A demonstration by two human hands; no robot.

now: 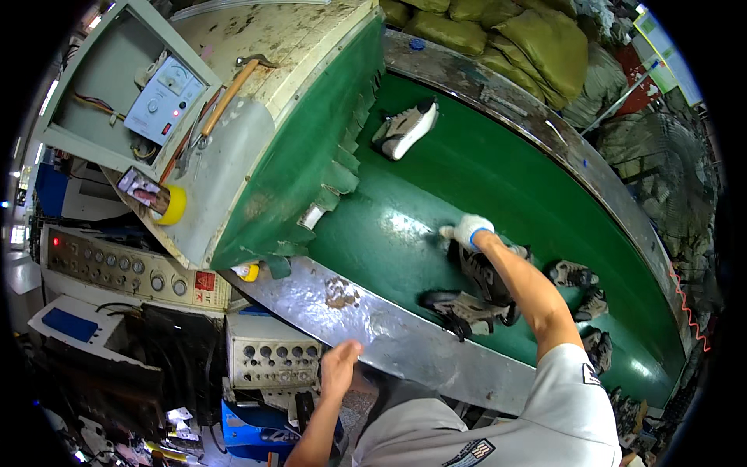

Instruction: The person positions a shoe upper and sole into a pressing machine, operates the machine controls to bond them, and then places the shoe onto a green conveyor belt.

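Note:
My right hand (469, 231), in a white glove with a blue cuff, reaches over the green conveyor belt (420, 187). Its fingers close at the upper edge of a dark shoe (484, 274); the glove hides part of the grip. Close below lies a grey-and-black shoe (465, 309) near the belt's metal rim (389, 335). My bare left hand (340, 366) is at that rim with curled fingers, and nothing shows in it. At the far side, a beige shoe with a white sole (408, 128) lies tipped near the green flap curtain (342, 167).
More shoes (574, 274) lie along the belt to the right. On the machine housing at left rest a hammer (229, 97), a phone (144, 191) and a yellow tape roll (173, 205). Control panels (276, 363) stand at lower left. Green sacks (537, 47) are piled beyond the belt.

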